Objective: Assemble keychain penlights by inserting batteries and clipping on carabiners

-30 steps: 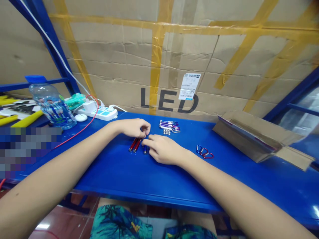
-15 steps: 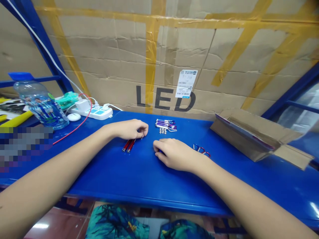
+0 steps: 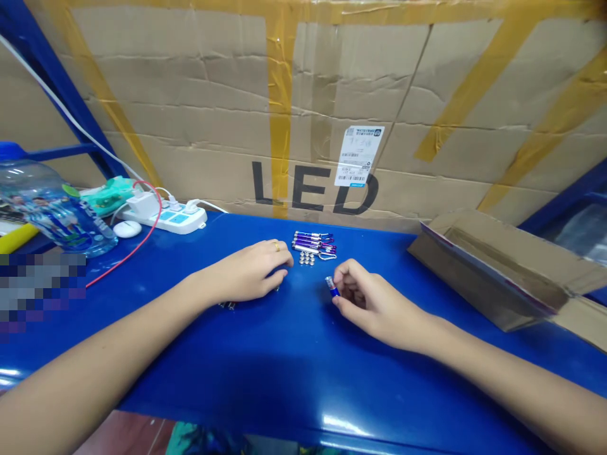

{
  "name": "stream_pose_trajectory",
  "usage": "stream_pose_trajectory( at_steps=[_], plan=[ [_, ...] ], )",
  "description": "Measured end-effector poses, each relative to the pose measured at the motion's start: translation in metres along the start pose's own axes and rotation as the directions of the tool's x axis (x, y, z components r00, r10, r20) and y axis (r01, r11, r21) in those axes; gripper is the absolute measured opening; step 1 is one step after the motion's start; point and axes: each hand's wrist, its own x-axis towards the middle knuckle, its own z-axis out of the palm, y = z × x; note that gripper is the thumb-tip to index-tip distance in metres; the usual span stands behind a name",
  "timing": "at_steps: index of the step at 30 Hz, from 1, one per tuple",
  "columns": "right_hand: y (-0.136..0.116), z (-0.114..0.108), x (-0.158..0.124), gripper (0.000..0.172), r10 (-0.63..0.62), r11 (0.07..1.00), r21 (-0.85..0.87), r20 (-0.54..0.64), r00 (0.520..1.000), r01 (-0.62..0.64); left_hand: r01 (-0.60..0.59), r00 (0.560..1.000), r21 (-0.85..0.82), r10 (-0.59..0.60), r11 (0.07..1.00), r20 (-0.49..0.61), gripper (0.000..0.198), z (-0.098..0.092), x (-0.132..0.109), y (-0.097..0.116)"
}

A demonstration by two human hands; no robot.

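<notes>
My left hand (image 3: 253, 270) is low over the table, fingers bent and apart from the thumb, right beside several small silver button cells (image 3: 306, 258). A small metallic bit (image 3: 277, 288) shows under its thumb; what it belongs to is hidden. Below my left wrist, silver tube ends (image 3: 227, 306) poke out, their bodies covered by the arm. My right hand (image 3: 365, 300) pinches a short blue tube with a silver end (image 3: 332, 286) between thumb and forefinger, just above the table. Behind the button cells lie several slim blue, purple and silver penlights (image 3: 313, 242) with carabiner clips.
An open cardboard box (image 3: 484, 278) stands on the blue table (image 3: 284, 379) at right. At left are a water bottle (image 3: 52, 208), a white power strip (image 3: 183, 219) with plugs, and a red cable (image 3: 126, 256). A large carton (image 3: 213, 126) rises behind.
My left hand has shifted right toward the button cells, its fingers spreading. My right hand has moved right and turned, showing the blue tube; the coloured clips beside it are now hidden.
</notes>
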Motion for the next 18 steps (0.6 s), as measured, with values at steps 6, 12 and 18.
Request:
stream_pose_trajectory(
  at_steps=[6,12,18],
  plan=[
    [0.005,-0.001,0.0,0.032,-0.034,0.995,0.088,-0.217,0.975,0.054,-0.037,0.997,0.208,0.052,0.977,-0.065,0.03,0.009,0.015,0.025],
    [0.009,-0.003,0.009,0.018,-0.004,1.0,-0.016,-0.375,0.927,-0.002,-0.005,0.999,0.336,0.017,0.942,-0.035,0.032,0.025,0.033,0.033],
    [0.009,0.007,0.031,0.015,-0.087,0.99,-0.137,-0.391,0.916,0.035,-0.016,1.0,0.314,0.023,0.949,-0.02,0.029,0.037,0.041,0.029]
  ],
)
